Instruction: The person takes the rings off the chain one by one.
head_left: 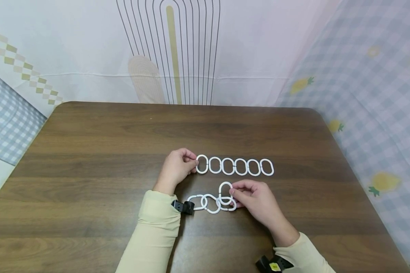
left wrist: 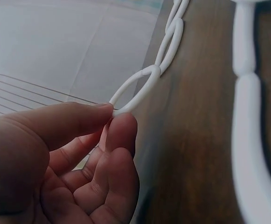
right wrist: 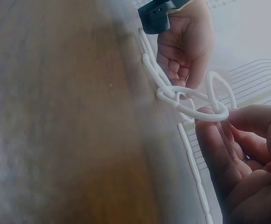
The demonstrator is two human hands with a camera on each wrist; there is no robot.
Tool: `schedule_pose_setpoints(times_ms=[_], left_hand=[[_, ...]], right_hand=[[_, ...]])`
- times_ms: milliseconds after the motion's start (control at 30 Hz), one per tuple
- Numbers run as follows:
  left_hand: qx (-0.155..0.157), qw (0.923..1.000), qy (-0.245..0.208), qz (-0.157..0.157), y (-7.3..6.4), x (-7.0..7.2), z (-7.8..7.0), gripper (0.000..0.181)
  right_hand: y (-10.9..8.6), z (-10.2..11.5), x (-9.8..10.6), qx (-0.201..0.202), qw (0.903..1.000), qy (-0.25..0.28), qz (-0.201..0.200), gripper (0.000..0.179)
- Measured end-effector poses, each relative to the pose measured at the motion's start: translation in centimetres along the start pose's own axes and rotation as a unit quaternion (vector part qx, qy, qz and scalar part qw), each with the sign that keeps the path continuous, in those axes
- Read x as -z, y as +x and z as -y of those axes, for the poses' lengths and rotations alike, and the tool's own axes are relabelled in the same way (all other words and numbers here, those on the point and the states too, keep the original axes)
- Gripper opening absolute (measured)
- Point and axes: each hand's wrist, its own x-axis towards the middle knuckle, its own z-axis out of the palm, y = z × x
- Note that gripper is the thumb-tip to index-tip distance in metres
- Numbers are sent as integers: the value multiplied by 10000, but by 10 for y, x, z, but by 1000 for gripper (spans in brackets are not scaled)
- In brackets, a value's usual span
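Note:
Several white oval links lie side by side in a row (head_left: 227,174) on the table. At its left end my left hand (head_left: 177,167) pinches the first link (left wrist: 147,92) between thumb and index finger. Nearer to me, a chain (head_left: 213,212) of several interlocked white links stretches from beside my left wrist to my right hand (head_left: 256,197). Thumb and index finger of that hand pinch the chain's right end, where one link (right wrist: 211,88) stands up through another in the right wrist view. My other right fingers curl underneath.
The brown wooden table (head_left: 89,170) spreads around both hands. A white patterned cloth (head_left: 253,49) hangs behind its far edge, and checked cloth (head_left: 372,113) lines the right side. Black wrist cameras sit at my left wrist (head_left: 184,207) and right wrist (head_left: 275,264).

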Motion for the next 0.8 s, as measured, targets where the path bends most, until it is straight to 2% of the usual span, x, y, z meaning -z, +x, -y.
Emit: schedule_pose_setpoints(times_ms=[367,800], left_hand=[[123,9998,162,18,0,-1,1,7],[85,9986,506,99,-2,1,-1,11]], right_hand=[[-1,1,0,6,10000,-25,-3,19],[-1,1,-1,-8,10000,-43,-14,19]])
